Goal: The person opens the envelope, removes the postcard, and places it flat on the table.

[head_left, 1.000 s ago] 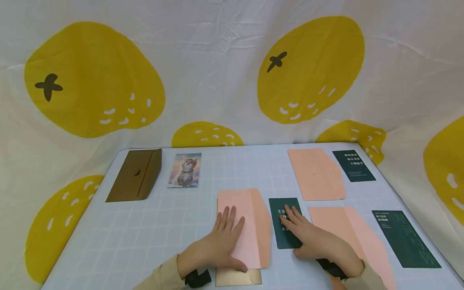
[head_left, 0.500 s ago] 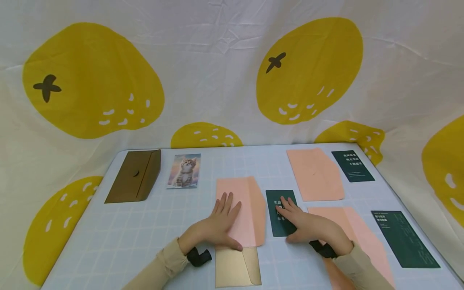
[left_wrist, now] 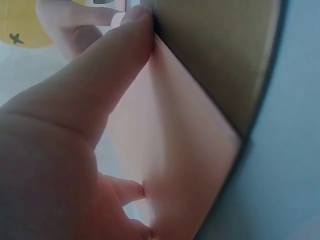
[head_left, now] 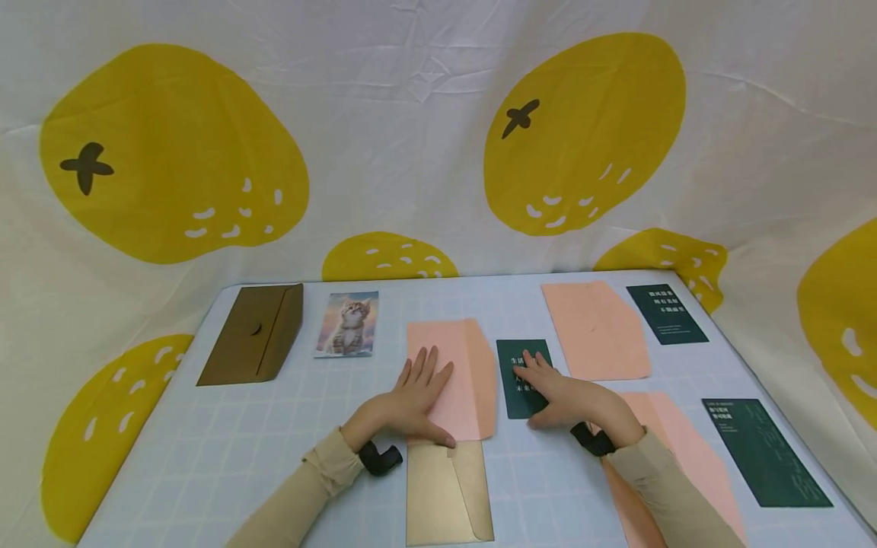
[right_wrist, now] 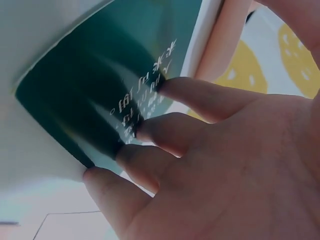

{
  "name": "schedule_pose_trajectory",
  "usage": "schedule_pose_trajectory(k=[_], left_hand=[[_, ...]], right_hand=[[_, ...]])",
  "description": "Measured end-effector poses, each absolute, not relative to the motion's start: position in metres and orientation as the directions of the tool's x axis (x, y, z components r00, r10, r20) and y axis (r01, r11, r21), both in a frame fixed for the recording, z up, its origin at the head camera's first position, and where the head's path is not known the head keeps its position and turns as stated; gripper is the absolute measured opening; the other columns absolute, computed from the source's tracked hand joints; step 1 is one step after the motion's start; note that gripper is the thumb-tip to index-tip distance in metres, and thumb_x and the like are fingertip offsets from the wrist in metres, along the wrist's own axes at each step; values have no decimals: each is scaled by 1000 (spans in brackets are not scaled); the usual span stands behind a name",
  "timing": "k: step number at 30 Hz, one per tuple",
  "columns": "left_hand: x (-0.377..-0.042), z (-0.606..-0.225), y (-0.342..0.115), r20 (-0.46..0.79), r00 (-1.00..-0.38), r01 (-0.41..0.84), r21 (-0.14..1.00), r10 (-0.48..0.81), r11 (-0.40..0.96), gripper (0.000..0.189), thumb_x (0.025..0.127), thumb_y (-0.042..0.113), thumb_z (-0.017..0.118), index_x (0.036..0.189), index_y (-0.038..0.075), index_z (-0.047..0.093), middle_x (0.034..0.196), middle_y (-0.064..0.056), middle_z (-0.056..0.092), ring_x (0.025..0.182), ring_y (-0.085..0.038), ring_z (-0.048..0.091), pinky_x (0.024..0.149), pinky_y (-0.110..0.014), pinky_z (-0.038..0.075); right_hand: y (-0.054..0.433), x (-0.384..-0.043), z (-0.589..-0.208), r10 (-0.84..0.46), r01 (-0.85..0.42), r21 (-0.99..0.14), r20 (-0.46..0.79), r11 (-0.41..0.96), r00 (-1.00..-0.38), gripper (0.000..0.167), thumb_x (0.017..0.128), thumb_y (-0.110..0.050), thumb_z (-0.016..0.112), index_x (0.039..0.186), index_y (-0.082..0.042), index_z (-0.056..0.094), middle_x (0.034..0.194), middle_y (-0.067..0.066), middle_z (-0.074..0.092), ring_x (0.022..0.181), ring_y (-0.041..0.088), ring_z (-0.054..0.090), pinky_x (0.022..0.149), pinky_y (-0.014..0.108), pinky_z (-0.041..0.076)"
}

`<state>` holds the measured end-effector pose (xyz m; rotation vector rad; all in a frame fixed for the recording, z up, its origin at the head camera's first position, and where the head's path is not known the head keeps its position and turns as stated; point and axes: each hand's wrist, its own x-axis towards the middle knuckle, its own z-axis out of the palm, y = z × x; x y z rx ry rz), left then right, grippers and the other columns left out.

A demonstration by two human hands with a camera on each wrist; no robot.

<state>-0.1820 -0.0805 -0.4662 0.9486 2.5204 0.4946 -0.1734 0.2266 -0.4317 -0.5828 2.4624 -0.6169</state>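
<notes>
My left hand (head_left: 414, 399) rests with spread fingers on a pink envelope (head_left: 452, 358) whose flap lies open to the right. Its thumb reaches the envelope's near edge, where a gold envelope (head_left: 445, 495) begins; in the left wrist view the pink paper (left_wrist: 175, 130) meets the gold one (left_wrist: 215, 50). On a dark green card (head_left: 514, 354) with white lettering, just right of the pink envelope, my right hand (head_left: 569, 396) presses its fingertips. The right wrist view shows those fingers (right_wrist: 180, 130) touching the green card (right_wrist: 75, 75) without curling round it.
Back left lie a brown envelope (head_left: 247, 335) and a kitten picture card (head_left: 348, 326). On the right are a pink envelope (head_left: 596, 331), another pink envelope (head_left: 699, 464) partly under the right forearm, and two green cards, one far (head_left: 668, 313), one nearer (head_left: 767, 453).
Both hands have slid away from the body, carrying the pink envelope and the green card along the table. More of the gold envelope now shows.
</notes>
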Motion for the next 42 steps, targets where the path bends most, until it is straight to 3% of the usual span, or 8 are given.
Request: schedule_pose_trajectory(k=[19, 42], left_hand=[[-219, -465, -83, -283, -681, 544, 422, 675, 725, 120, 80, 65, 70, 160, 8, 1, 160, -22, -23, 146, -37, -25, 116, -55, -11], [-258, -468, -88, -293, -685, 534, 420, 667, 733, 118, 82, 65, 68, 160, 11, -2, 159, -20, -26, 145, -35, -27, 115, -53, -14]], right_hand=[[219, -221, -430, -537, -244, -582, -406, 776, -739, 86, 90, -21, 73, 154, 5, 22, 160, 31, -7, 147, 47, -8, 112, 67, 12], [214, -250, -427, -520, -219, -569, -444, 793, -730, 81, 94, -23, 67, 155, 4, 21, 160, 30, -10, 146, 45, -13, 113, 66, 6]])
